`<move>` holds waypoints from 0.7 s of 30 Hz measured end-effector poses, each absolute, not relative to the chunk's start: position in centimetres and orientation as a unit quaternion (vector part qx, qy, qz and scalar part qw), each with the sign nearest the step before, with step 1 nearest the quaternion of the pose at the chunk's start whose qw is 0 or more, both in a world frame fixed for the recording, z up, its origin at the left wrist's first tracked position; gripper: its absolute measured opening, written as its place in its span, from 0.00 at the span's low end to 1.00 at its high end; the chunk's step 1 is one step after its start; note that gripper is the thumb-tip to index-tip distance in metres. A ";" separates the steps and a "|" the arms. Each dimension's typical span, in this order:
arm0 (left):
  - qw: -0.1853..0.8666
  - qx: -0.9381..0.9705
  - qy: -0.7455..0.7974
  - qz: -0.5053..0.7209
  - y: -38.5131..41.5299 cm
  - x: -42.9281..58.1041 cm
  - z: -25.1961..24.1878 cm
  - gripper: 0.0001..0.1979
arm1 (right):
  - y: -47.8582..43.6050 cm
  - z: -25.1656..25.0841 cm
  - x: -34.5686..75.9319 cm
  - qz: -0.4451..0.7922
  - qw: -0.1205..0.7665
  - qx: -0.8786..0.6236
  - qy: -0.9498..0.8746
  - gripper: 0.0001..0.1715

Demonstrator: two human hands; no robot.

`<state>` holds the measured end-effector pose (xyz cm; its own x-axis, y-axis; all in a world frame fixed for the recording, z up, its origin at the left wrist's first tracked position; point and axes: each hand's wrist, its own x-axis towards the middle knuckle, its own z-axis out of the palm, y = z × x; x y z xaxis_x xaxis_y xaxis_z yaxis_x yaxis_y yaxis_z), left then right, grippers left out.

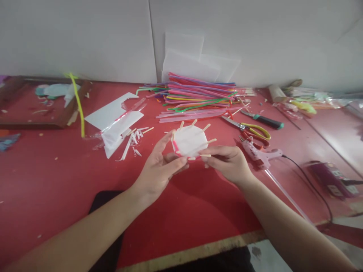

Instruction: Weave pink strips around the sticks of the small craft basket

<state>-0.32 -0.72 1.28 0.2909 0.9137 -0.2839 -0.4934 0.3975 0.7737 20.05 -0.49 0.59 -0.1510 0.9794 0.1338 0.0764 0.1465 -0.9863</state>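
My left hand (163, 166) grips a white paper disc (190, 139) from its left side, thumb along the front edge. Short wooden sticks (206, 127) stand out around the disc's rim. A pink pipe cleaner (176, 146) runs along the left and front edge, by the sticks. At the disc's right front, my right hand (228, 160) is closed in a pinch beside one stick; what lies between its fingertips is hidden. The disc is held above the red table (181, 204).
Behind the hands lies a pile of coloured pipe cleaners (198, 92). Cut white paper (116, 117) and scraps lie left. Scissors (249, 128), a utility knife (265, 120) and a corded glue gun (259, 151) are right. A wooden tray (36, 124) stands far left, a dark flat object (106, 234) near the front.
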 end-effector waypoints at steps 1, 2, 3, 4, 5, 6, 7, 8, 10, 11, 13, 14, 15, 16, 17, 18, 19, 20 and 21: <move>0.749 0.276 0.365 0.478 -0.7 -0.2 1.3 0.28 | -0.5 0.5 19.9 0.481 0.488 -0.447 -0.575 0.08; 0.748 0.271 0.363 0.485 -0.7 0.0 1.3 0.24 | -0.5 0.5 19.7 0.484 0.500 -0.449 -0.561 0.07; 0.746 0.273 0.359 0.489 -0.7 0.1 1.2 0.20 | -0.5 0.4 19.5 0.486 0.508 -0.452 -0.549 0.07; 0.744 0.282 0.355 0.490 -0.7 0.2 1.2 0.17 | -0.6 0.4 19.3 0.487 0.514 -0.456 -0.540 0.06; 0.742 0.293 0.353 0.489 -0.6 0.2 1.3 0.15 | -0.6 0.4 19.2 0.485 0.516 -0.461 -0.534 0.06; 0.739 0.304 0.352 0.487 -0.6 0.2 1.3 0.14 | -0.6 0.4 19.1 0.481 0.517 -0.466 -0.532 0.06; 0.735 0.314 0.352 0.486 -0.6 0.2 1.3 0.12 | -0.7 0.4 19.0 0.474 0.517 -0.470 -0.535 0.06; 0.732 0.322 0.353 0.486 -0.6 0.2 1.3 0.12 | -0.8 0.4 18.9 0.463 0.517 -0.472 -0.544 0.06; 0.725 0.335 0.355 0.486 -0.6 0.1 1.4 0.11 | -1.0 0.5 18.9 0.426 0.516 -0.473 -0.573 0.08; 0.722 0.339 0.358 0.485 -0.5 0.0 1.4 0.11 | -1.1 0.5 18.9 0.404 0.515 -0.472 -0.590 0.09; 0.719 0.339 0.369 0.482 -0.5 0.0 1.4 0.11 | -1.2 0.4 18.9 0.368 0.513 -0.465 -0.620 0.12; 0.719 0.333 0.376 0.480 -0.5 0.0 1.4 0.11 | -1.3 0.3 19.0 0.356 0.512 -0.461 -0.631 0.12; 0.720 0.327 0.382 0.479 -0.5 0.1 1.4 0.10 | -1.3 0.3 19.0 0.346 0.512 -0.457 -0.640 0.12; 0.721 0.321 0.385 0.478 -0.5 0.1 1.4 0.10 | -1.3 0.2 19.1 0.338 0.512 -0.453 -0.647 0.13; 0.723 0.316 0.387 0.478 -0.5 0.1 1.4 0.10 | -1.3 0.2 19.1 0.329 0.512 -0.449 -0.654 0.13; 0.723 0.313 0.387 0.479 -0.6 0.2 1.4 0.10 | -1.3 0.2 19.1 0.317 0.514 -0.446 -0.660 0.13; 0.724 0.310 0.385 0.482 -0.6 0.2 1.3 0.11 | -1.4 0.2 19.0 0.303 0.516 -0.446 -0.666 0.13; 0.723 0.306 0.381 0.488 -0.6 0.2 1.3 0.11 | -1.4 0.3 19.0 0.285 0.518 -0.446 -0.672 0.13; 0.721 0.302 0.376 0.497 -0.7 0.3 1.2 0.12 | -1.5 0.3 18.8 0.264 0.520 -0.448 -0.677 0.13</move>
<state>0.27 -0.67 1.22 0.2230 0.9445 -0.2414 -0.4899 0.3227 0.8099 18.82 -1.49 0.32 -0.0572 0.8822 0.4674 0.3326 0.4583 -0.8242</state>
